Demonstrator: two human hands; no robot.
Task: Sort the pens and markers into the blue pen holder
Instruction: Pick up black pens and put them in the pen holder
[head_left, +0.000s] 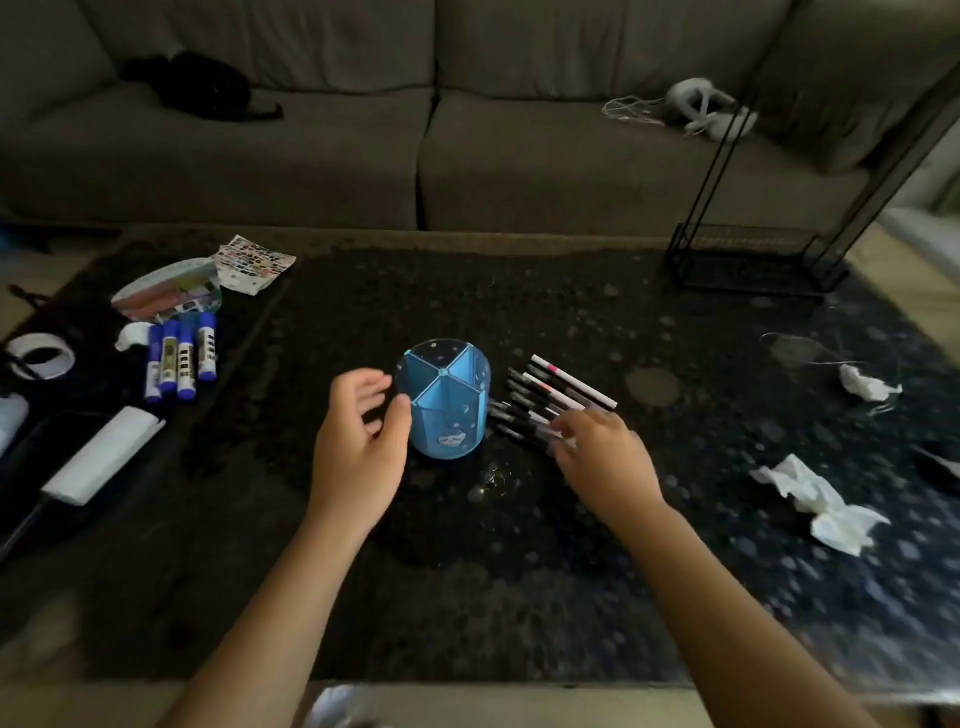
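A blue pen holder (448, 402) with several empty compartments stands upright in the middle of the dark table. Just right of it lies a row of several pens and markers (545, 397), mostly black, one white with a pink band. My left hand (358, 439) is open, its thumb touching the holder's left wall. My right hand (602, 457) reaches onto the near ends of the pens, fingers spread and blurred; whether it grips one I cannot tell.
Several blue glue sticks (179, 358), a tape roll (39, 356), a clear pouch (166, 293) and a sticker sheet (254, 264) lie at the left. Crumpled tissues (821, 501) sit at the right. A black wire rack (753, 260) stands at the back right; a sofa (426, 156) lies behind.
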